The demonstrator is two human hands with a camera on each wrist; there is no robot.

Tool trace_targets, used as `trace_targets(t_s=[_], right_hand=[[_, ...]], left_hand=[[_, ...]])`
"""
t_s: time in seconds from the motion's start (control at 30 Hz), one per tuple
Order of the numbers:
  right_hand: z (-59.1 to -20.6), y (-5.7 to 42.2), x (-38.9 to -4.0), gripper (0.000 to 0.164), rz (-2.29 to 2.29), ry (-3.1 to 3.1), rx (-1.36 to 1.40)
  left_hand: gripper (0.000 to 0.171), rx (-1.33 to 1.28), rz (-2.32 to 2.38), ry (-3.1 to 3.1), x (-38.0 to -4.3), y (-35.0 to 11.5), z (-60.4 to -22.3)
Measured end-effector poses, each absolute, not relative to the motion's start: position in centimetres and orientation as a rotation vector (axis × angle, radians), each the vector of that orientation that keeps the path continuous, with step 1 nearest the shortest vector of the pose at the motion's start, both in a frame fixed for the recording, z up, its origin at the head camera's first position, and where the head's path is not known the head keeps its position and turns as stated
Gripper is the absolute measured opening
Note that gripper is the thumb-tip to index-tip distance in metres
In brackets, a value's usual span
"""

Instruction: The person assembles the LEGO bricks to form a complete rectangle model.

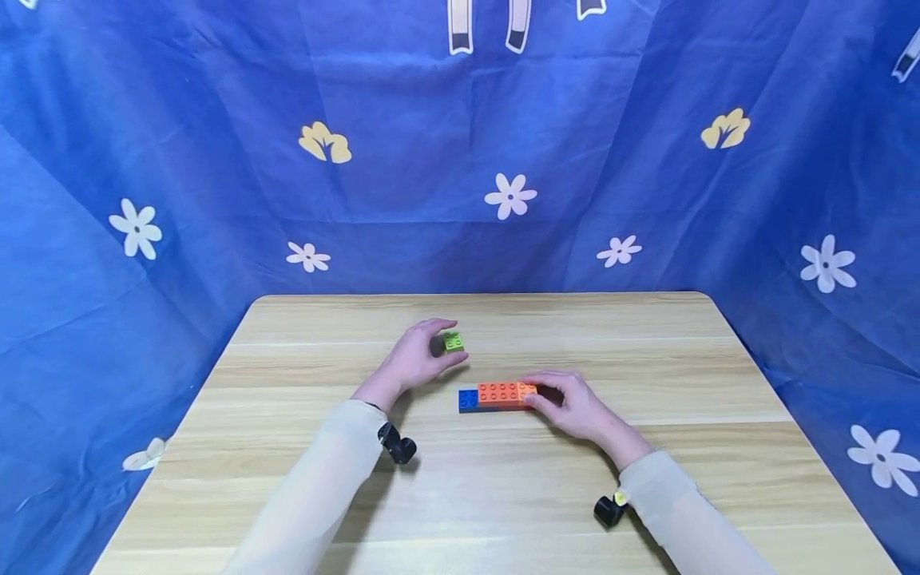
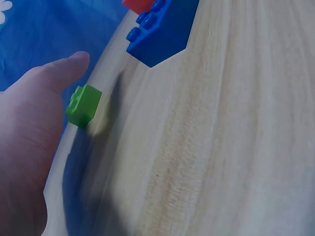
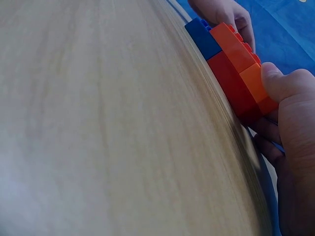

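Note:
On the table lies a small light-green building brick (image 1: 454,343) with studs on top. My left hand (image 1: 413,359) is around it, thumb on the near side and fingers on the far side, spread wider than the brick. In the left wrist view, the thumb (image 2: 59,73) stands beside the green brick (image 2: 83,105). Nearer and to the right is a two-layer brick stack (image 1: 497,394): blue and red below, red and orange on top. My right hand (image 1: 575,406) pinches its right end, the thumb against the orange brick (image 3: 256,81). The blue end (image 3: 203,39) sticks out left.
A pale wood-grain table (image 1: 503,495) carries the bricks. Behind and along its sides hangs a blue cloth (image 1: 402,184) with white flowers. Black cameras (image 1: 397,444) are strapped at both wrists.

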State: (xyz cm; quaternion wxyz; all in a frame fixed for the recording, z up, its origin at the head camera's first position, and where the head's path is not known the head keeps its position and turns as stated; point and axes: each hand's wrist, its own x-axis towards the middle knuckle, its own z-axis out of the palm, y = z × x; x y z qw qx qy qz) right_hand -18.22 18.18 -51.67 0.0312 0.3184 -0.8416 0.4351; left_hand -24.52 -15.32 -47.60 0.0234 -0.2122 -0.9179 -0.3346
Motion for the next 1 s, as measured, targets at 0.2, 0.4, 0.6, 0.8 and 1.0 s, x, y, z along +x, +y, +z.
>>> trace_targets(t_s=[0.2, 0.4, 0.6, 0.8, 1.0], right_hand=[[-51.8, 18.2, -18.2, 0.037, 1.355, -2.597, 0.968], [-51.8, 18.1, -18.3, 0.037, 1.360, -2.592, 0.970], [-51.7, 18.1, -18.4, 0.037, 1.374, -2.596, 0.963], [-51.8, 18.1, -18.3, 0.037, 1.372, -2.609, 0.949], [-51.9, 18.1, -18.3, 0.037, 1.373, -2.599, 0.962]], left_hand=[[0.072, -0.612, -1.068, -2.854, -25.3, -15.5, -48.4], [0.068, -0.579, -1.066, -2.844, -26.0, -15.7, -49.3], [0.062, -0.575, -1.048, -2.817, -26.4, -15.8, -49.8], [0.049, -0.602, -1.024, -2.803, -26.5, -15.8, -50.1], [0.050, -0.585, -1.064, -2.805, -26.3, -15.8, -50.0]])
